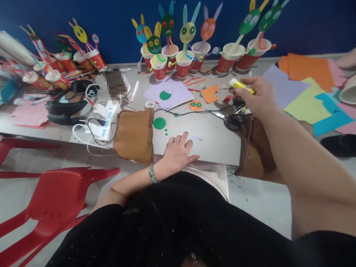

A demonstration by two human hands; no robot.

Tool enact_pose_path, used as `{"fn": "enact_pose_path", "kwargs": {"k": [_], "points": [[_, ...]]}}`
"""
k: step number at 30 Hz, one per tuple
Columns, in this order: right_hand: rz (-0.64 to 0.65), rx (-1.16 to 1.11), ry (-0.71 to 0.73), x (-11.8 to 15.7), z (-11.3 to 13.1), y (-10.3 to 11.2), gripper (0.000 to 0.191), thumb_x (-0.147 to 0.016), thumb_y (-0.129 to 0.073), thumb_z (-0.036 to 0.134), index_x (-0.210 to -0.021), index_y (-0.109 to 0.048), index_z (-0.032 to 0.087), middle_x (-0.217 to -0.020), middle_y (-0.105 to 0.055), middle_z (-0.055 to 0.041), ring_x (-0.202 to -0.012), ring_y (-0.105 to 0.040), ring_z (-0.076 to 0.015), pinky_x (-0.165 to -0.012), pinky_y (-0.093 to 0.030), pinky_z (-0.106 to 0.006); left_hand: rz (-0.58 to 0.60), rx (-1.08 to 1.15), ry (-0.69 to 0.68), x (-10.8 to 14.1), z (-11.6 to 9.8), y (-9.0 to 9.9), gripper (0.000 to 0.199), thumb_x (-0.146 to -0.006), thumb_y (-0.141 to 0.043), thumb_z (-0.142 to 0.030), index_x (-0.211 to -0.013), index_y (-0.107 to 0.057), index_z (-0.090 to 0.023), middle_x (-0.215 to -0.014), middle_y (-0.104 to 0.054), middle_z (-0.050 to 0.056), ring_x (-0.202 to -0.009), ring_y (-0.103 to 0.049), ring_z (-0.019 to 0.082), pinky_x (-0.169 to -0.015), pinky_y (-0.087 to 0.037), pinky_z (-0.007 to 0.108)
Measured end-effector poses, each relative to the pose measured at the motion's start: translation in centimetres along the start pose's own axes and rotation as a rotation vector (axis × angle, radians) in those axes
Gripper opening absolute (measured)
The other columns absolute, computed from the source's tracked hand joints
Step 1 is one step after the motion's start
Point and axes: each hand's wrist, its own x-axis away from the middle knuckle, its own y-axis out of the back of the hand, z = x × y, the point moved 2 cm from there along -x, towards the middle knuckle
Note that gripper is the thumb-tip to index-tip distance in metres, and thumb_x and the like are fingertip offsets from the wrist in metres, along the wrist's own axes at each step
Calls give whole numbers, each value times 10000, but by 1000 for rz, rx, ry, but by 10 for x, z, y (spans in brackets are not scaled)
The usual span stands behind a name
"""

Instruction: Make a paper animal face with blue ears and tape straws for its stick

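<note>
My right hand (260, 94) grips a yellow glue stick (241, 85) with a white end, above the table's right side. Flat on the table near its front edge lies my left hand (178, 152), fingers spread and holding nothing. By its fingertips is a thin strip of purple paper (197, 138). Beyond it lie a green paper circle (159, 123) and small green dots (166, 132). An orange paper face (195, 105) with green eyes sits farther back. Scissors (233, 121) rest below my right hand, on the table.
Red paper cups (185, 66) with paper rabbit figures line the back. A brown pouch (134, 135) and a white power strip (109, 120) are on the left. Coloured sheets (310, 74) spread at the right. A black cable crosses the table; a red chair (58, 196) stands at left.
</note>
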Motion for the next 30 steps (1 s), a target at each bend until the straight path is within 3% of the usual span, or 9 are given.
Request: {"fn": "enact_pose_path", "kwargs": {"k": [4, 7, 11, 13, 17, 22, 30], "points": [[-19, -35, -143, 4, 13, -5, 95, -1071, -564, 301, -983, -547, 268, -769, -762, -38, -848, -680, -186, -912, -503, -352, 4, -6, -44, 7, 3, -2, 587, -1037, -589, -657, -1289, -708, -141, -1613, -557, 239, -1208, -645, 322, -1021, -453, 437], [-29, -59, -215, 0, 21, -12, 233, -1027, -609, 177, -965, -419, 297, -767, -744, -15, -779, -654, -176, -890, -503, -344, 21, 1, -78, 11, 4, -1, 563, -1022, -629, -645, -1264, -712, -144, -1588, -584, 224, -1205, -651, 313, -1016, -450, 423], [-93, 81, -124, -14, 30, -18, 383, -908, -787, 165, -939, -429, 298, -929, -722, -54, -808, -583, -173, -849, -480, -338, 50, 8, -118, 15, 4, 4, 461, -1023, -685, -548, -1250, -713, -147, -1572, -611, 199, -1218, -663, 299, -1020, -447, 412], [-129, 190, -76, -23, 31, -21, 369, -869, -837, 196, -917, -483, 286, -906, -678, -46, -796, -539, -172, -834, -457, -343, 62, 9, -130, 17, 4, 5, 386, -1042, -680, -479, -1235, -718, -148, -1566, -622, 186, -1227, -670, 293, -1025, -447, 412], [-150, 248, -113, -36, 26, -27, 332, -869, -793, 199, -879, -474, 288, -799, -625, -13, -735, -504, -176, -808, -430, -365, 63, 20, -155, 20, 3, 7, 292, -1081, -621, -370, -1237, -720, -144, -1534, -649, 170, -1243, -676, 279, -1035, -442, 410], [-151, 386, -190, -45, 16, -34, 437, -765, -822, 176, -790, -397, 277, -812, -629, -61, -845, -538, -243, -987, -364, -505, 58, 48, -191, 21, 3, 8, 296, -1129, -491, -311, -1166, -741, -157, -1441, -696, 140, -1203, -687, 255, -1023, -433, 407], [-87, 541, -311, -53, 16, -32, 513, -717, -875, 237, -784, -368, 276, -998, -702, -182, -1044, -617, -353, -999, -327, -546, 60, 147, -191, 23, 4, 10, 395, -1162, -405, -310, -1102, -770, -170, -1377, -731, 107, -1195, -676, 222, -1022, -424, 397]]}}
